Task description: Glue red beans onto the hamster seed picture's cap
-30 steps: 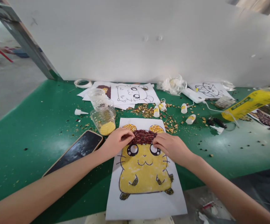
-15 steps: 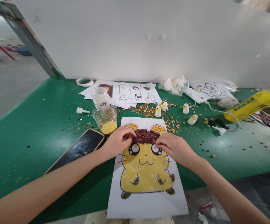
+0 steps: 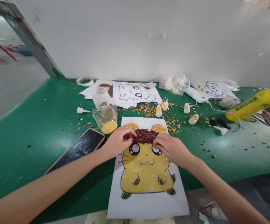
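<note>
A white sheet with a hamster picture [image 3: 146, 174] lies in front of me, its body covered in fine yellow grain. Dark red beans [image 3: 146, 136] fill the top of its head, and yellow corn kernels fill the ears. My left hand [image 3: 120, 140] rests at the left end of the beans, fingers curled, thumb and forefinger close together. On the other side, my right hand [image 3: 172, 147] is closed with its fingertips pinched over the right eye, by the edge of the beans. Whatever either hand may hold is too small or hidden to make out.
A phone [image 3: 79, 149] and a clear plastic cup of yellow grain [image 3: 109, 126] stand left of the sheet. Behind are scattered grains [image 3: 146, 110], small glue bottles [image 3: 193, 119], drawings [image 3: 135, 92] and a plastic bag [image 3: 175, 84]. At right lies a yellow bottle [image 3: 253, 105].
My right hand has shifted slightly left, its fingers drawn closer together over the right eye. The left hand stays where it was.
</note>
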Demonstrator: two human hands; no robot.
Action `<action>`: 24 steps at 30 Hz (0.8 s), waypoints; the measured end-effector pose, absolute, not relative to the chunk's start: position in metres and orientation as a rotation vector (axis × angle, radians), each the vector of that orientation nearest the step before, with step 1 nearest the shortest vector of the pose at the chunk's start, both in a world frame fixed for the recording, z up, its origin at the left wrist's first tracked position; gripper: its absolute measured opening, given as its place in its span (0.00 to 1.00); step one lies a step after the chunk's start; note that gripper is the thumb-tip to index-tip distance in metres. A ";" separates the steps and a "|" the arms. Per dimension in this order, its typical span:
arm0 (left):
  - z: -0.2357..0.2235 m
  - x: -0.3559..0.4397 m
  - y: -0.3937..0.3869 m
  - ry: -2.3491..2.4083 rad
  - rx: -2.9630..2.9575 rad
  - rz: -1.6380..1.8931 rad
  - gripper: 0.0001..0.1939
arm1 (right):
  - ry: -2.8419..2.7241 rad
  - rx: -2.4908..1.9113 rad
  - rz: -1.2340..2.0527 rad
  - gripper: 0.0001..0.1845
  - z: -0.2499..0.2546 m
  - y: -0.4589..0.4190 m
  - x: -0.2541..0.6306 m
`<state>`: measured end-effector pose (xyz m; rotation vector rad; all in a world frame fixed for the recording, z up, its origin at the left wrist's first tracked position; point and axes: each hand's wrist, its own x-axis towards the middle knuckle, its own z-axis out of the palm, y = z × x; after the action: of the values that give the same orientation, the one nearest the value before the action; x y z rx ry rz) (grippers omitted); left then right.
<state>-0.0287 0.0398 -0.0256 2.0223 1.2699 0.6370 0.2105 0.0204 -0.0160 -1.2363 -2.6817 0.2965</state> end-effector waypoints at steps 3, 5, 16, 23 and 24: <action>-0.026 -0.029 0.041 1.265 2.025 0.631 0.11 | -2.675 -1.232 0.279 0.11 -0.017 0.021 0.211; -0.027 -0.029 0.041 1.266 2.023 0.629 0.10 | -2.677 -1.234 0.275 0.10 -0.019 0.021 0.211; -0.028 -0.029 0.042 1.243 2.018 0.643 0.13 | -2.195 -1.310 0.484 0.06 0.012 0.036 0.229; -0.028 -0.030 0.040 1.248 2.024 0.653 0.13 | -2.232 -1.204 0.519 0.07 0.032 0.051 0.227; -0.028 -0.030 0.041 1.249 2.032 0.650 0.13 | -2.385 -1.152 0.586 0.07 0.027 0.048 0.223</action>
<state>-0.0304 0.0405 -0.0281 2.0322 1.2487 0.6505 0.2233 0.0484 0.0266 -1.1516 -2.3850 0.5863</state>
